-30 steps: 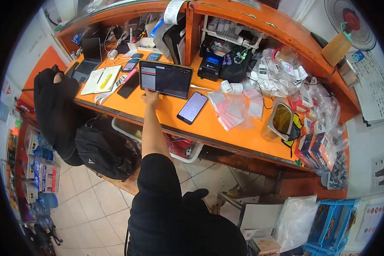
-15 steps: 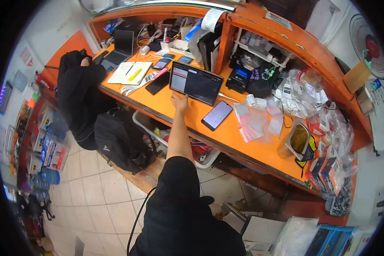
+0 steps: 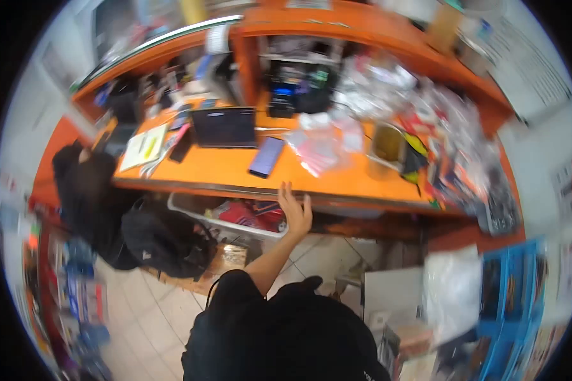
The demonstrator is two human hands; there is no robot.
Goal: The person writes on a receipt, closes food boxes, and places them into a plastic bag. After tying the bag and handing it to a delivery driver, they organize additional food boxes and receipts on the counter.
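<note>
My left hand (image 3: 295, 213) is raised in front of the orange desk's (image 3: 210, 166) front edge, its fingers apart and nothing in it. Beyond it on the desktop lies a phone (image 3: 267, 157) with a lit screen. Behind and left of that phone stands a tablet (image 3: 224, 127) with a dark screen, tilted up. Pink and clear plastic bags (image 3: 318, 149) lie right of the phone. A darker phone (image 3: 180, 146) is by the open notebook (image 3: 144, 147) with a yellow marker. My right hand is out of view.
A person in black (image 3: 92, 197) is at the desk's left end, near a black backpack (image 3: 165, 238). Below the desk is a white bin (image 3: 190, 206). A clear container (image 3: 388, 146) and heaped plastic packaging (image 3: 375, 86) stand on the right. A blue rack (image 3: 511, 298) is at lower right.
The view has swung to the right and blurred. My left hand has left the tablet's lower edge and drawn back to the desk's front edge, fingers spread. The tablet's screen now looks dark.
</note>
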